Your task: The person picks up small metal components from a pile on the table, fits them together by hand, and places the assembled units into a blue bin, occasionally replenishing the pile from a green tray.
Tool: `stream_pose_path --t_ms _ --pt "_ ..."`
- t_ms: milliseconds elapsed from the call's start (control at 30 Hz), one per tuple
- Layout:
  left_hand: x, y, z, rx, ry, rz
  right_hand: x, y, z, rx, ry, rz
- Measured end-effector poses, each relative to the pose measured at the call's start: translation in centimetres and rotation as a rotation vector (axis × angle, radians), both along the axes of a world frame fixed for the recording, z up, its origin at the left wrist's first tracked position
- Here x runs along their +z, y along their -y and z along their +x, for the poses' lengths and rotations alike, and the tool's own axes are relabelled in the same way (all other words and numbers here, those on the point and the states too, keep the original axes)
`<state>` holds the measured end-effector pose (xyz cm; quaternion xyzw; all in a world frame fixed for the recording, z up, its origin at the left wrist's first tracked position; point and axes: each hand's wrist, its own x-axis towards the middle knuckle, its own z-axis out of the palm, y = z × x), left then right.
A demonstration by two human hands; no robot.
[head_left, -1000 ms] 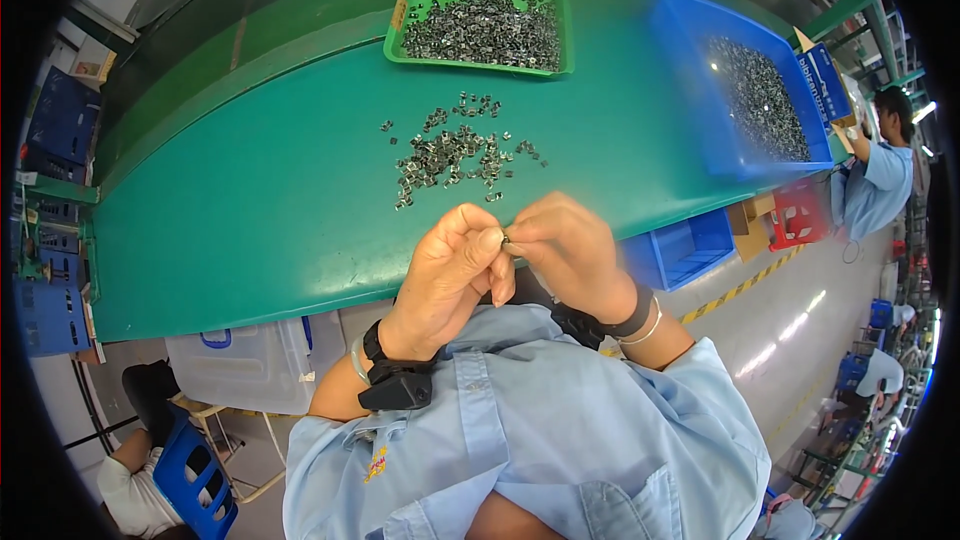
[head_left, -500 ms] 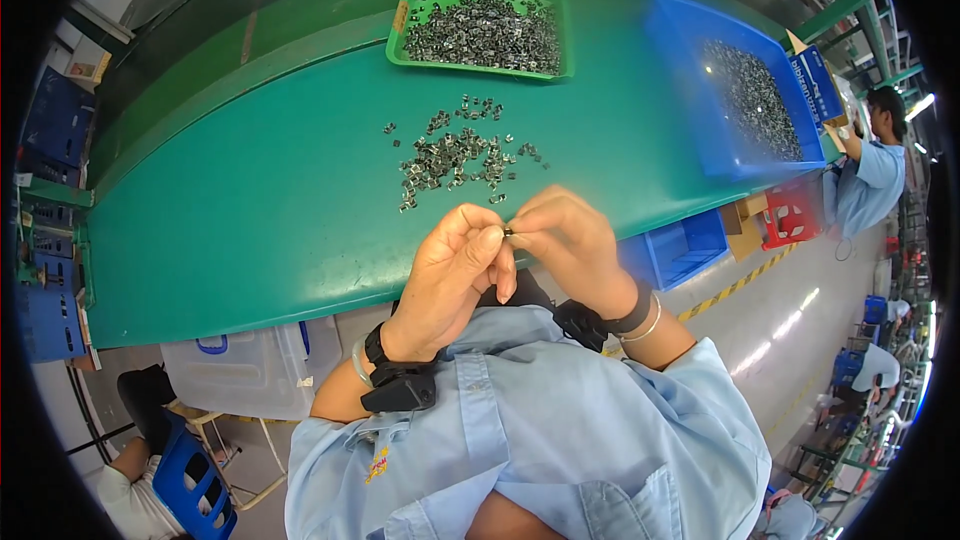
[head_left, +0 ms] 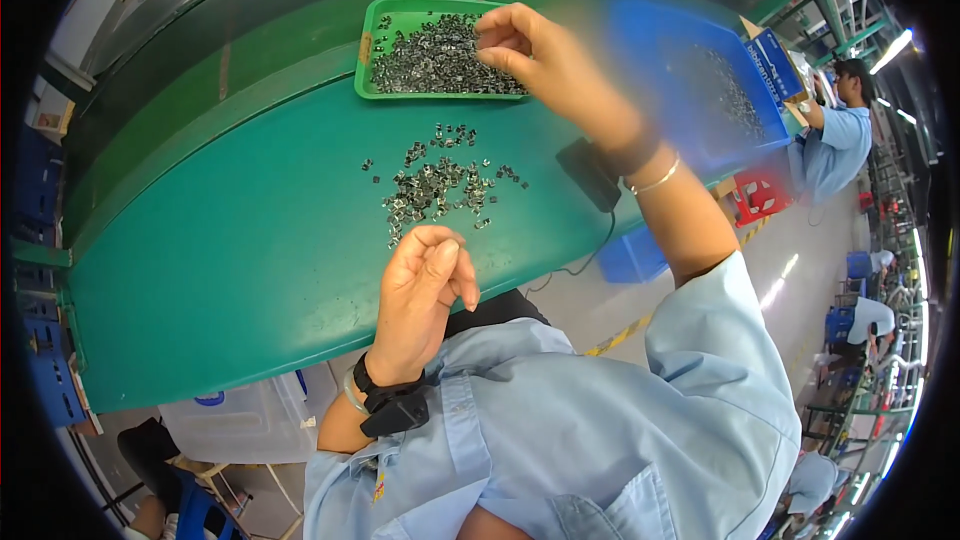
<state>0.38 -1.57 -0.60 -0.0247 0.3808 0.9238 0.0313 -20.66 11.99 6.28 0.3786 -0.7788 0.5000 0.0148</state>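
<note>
My left hand [head_left: 420, 285] is held just in front of the pile of small metal pieces [head_left: 432, 188] on the green table. Its thumb presses against the curled fingers, and anything between them is too small to make out. My right hand [head_left: 540, 55] reaches out over the right part of a green tray [head_left: 362, 90]. Thumb and forefinger are apart there, with nothing visible between them. Many small dark, shiny metal pieces [head_left: 440, 60] fill the tray. The loose pile lies between the tray and my left hand.
A large blue bin [head_left: 640, 25] with more small pieces stands at the right, partly blurred. A dark device [head_left: 590, 175] with a cable hangs by my right wrist. Past the table edge are a red stool [head_left: 760, 195] and a person in light blue [head_left: 840, 135].
My hands were together, pinching a small dark piece. Now my right hand has moved away, forward over the green tray, its fingers parted. My left hand stays near the pile. The whole view has shifted.
</note>
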Motion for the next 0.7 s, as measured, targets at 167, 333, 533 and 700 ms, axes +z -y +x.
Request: stream_pose_path --t_ms 167,333,533,700 --pt "-0.5 0.8 0.0 -0.053 -0.002 0.095 -1.8 -4.2 2.4 -0.07 -0.063 0.391" --pt "-0.6 0.7 0.0 -0.083 0.005 0.12 -4.6 -6.4 7.1 -0.099 -0.135 0.472" --pt "-0.3 0.2 0.1 -0.07 0.018 0.0 -5.1 -5.7 8.9 -0.112 -0.255 0.379" --pt "1.1 -0.9 -0.3 -0.035 0.083 -0.176 -2.8 -4.1 11.2 0.02 -0.331 0.252"
